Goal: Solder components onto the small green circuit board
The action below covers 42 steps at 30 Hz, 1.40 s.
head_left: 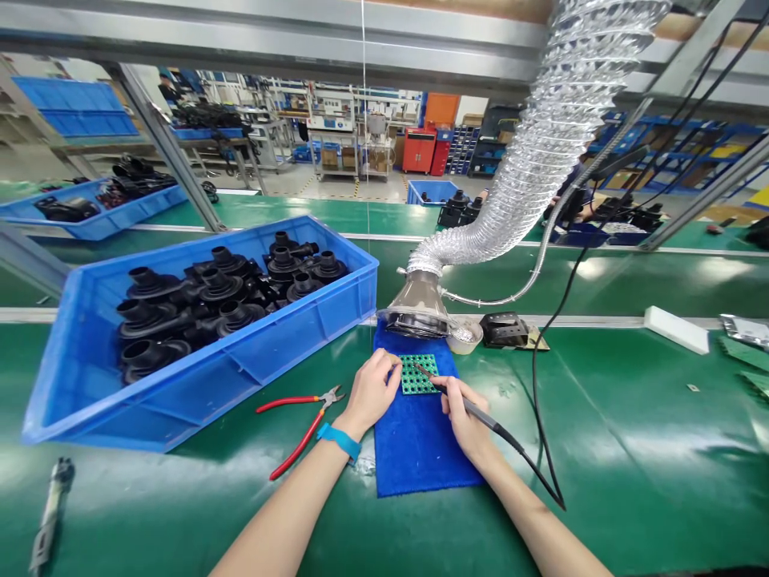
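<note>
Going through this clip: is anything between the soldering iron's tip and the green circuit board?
Nothing visible is. The soldering iron in the right hand reaches the green circuit board directly. The left hand touches the board's near-left edge, away from the tip, and the fume extractor nozzle sits beyond the board.

Bright, even overhead light; no lamp in frame. Broad white glare patches lie on the green bench [606, 473], mostly right of the right hand [465, 421], with more past the left hand [371, 393]. Shadows are soft and faint, darkest along the crate [198, 401] left of the hands. The foil duct [541, 160] above the hands throws small hard highlights. Strong wide-angle distortion: the overhead beam [270, 40] bows and the crate stretches toward the frame's edge. Both hands look sharp, without visible motion blur. Far shelves [678, 152] beyond the hands turn slightly soft.
</note>
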Tool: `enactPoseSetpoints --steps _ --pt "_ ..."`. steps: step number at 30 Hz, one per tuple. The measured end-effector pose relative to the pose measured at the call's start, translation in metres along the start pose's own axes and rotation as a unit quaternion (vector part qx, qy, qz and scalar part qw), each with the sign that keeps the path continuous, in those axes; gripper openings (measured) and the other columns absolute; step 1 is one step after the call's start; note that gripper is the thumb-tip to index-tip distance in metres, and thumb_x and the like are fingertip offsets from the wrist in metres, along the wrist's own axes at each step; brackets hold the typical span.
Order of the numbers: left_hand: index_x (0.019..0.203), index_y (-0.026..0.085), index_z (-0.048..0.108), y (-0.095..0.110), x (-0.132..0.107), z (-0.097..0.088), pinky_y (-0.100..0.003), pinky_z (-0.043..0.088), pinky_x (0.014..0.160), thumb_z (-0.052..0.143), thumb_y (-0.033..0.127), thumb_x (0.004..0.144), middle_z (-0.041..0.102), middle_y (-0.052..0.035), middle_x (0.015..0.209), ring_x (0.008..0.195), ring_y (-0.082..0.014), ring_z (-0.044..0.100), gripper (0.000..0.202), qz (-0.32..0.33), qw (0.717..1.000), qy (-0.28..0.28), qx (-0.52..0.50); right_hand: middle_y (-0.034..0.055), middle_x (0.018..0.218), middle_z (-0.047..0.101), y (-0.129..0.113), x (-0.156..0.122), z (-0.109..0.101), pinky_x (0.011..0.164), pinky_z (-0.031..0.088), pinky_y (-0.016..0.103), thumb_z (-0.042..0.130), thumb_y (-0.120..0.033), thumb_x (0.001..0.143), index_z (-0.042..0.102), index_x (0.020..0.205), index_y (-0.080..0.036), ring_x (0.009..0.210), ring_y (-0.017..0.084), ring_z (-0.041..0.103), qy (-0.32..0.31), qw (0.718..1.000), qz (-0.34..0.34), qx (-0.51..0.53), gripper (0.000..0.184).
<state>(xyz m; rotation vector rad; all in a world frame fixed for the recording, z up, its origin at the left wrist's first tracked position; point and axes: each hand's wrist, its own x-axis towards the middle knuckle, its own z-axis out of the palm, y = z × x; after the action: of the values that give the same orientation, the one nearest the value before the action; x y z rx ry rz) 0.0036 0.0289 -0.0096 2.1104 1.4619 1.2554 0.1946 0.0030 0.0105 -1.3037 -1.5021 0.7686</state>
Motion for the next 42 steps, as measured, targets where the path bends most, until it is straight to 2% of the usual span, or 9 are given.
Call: enactPoseSetpoints --steps 10,17,22,27,32,36,39,42 --pt "0.093 0.02 0.062 -0.002 -0.001 0.001 -0.029 0.051 0.076 0.049 0.022 0.102 0.062 -0.0041 0.091 0.081 -0.0161 0.062 0.017 0.021 0.999 -0.029 0.041 -0.0023 0.049 0.048 0.004 0.0 0.001 0.049 0.043 0.027 0.043 -0.062 0.096 0.078 0.087 -0.016 0.044 0.013 0.047 -0.009 1.0 0.017 0.011 0.06" --pt "0.093 0.021 0.063 0.0 -0.001 0.001 -0.03 0.052 0.077 0.048 0.022 0.102 0.062 -0.0044 0.091 0.082 -0.0169 0.063 0.017 0.027 0.998 -0.031 0.044 -0.0024 0.046 0.047 0.008 -0.002 0.001 0.046 0.042 0.027 0.044 -0.063 0.096 0.079 0.086 -0.015 0.043 0.013 0.046 0.003 0.999 0.023 0.024 0.06" --pt "0.092 0.02 0.062 0.002 -0.001 0.0 -0.029 0.052 0.077 0.049 0.02 0.101 0.062 -0.0041 0.091 0.083 -0.0167 0.063 0.015 0.016 0.999 -0.012 0.041 -0.0029 0.045 0.046 0.007 -0.001 -0.001 0.045 0.041 0.026 0.044 -0.062 0.096 0.079 0.086 -0.015 0.042 0.012 0.045 0.004 0.999 0.028 0.021 0.059" --pt "0.092 0.02 0.059 0.002 -0.001 0.0 -0.027 0.053 0.073 0.051 0.019 0.1 0.06 -0.0043 0.095 0.079 -0.0146 0.063 0.011 0.011 0.998 0.042 0.042 -0.003 0.044 0.046 0.006 -0.002 -0.002 0.045 0.04 0.027 0.046 -0.061 0.095 0.079 0.085 -0.014 0.041 0.013 0.045 0.011 0.999 0.035 0.019 0.058" --pt "0.093 0.02 0.057 0.004 0.002 -0.004 -0.026 0.055 0.074 0.051 0.02 0.1 0.059 -0.0064 0.099 0.083 -0.0146 0.065 0.009 0.037 0.995 0.067 0.059 -0.0035 0.043 0.045 0.009 -0.007 -0.006 0.043 0.036 0.026 0.044 -0.059 0.097 0.079 0.082 -0.016 0.039 0.011 0.042 0.07 0.997 0.013 0.019 0.057" --pt "0.091 0.02 0.059 0.006 0.004 -0.017 -0.031 0.055 0.081 0.052 0.022 0.1 0.065 -0.0084 0.098 0.092 -0.0186 0.067 0.011 0.104 0.982 0.077 0.139 -0.0032 0.046 0.046 0.006 -0.004 -0.021 0.045 0.036 0.027 0.045 -0.055 0.097 0.078 0.083 -0.016 0.041 0.012 0.042 0.13 0.991 0.003 0.013 0.053" --pt "0.085 0.02 0.061 0.006 0.002 -0.027 -0.029 0.049 0.067 0.057 0.025 0.098 0.067 -0.0053 0.081 0.072 -0.0167 0.066 0.015 0.132 0.963 0.106 0.208 -0.003 0.048 0.046 0.002 0.004 -0.036 0.045 0.034 0.027 0.045 -0.054 0.097 0.077 0.087 -0.014 0.043 0.012 0.042 0.178 0.984 -0.008 0.004 0.052" --pt "0.079 0.02 0.063 0.005 -0.001 -0.029 -0.028 0.035 0.053 0.061 0.032 0.097 0.061 0.0006 0.06 0.049 -0.0118 0.054 0.022 0.089 0.961 0.142 0.219 -0.0021 0.052 0.048 0.005 0.016 -0.044 0.046 0.035 0.027 0.042 -0.052 0.099 0.076 0.092 -0.013 0.046 0.012 0.044 0.239 0.971 -0.032 -0.006 0.053"
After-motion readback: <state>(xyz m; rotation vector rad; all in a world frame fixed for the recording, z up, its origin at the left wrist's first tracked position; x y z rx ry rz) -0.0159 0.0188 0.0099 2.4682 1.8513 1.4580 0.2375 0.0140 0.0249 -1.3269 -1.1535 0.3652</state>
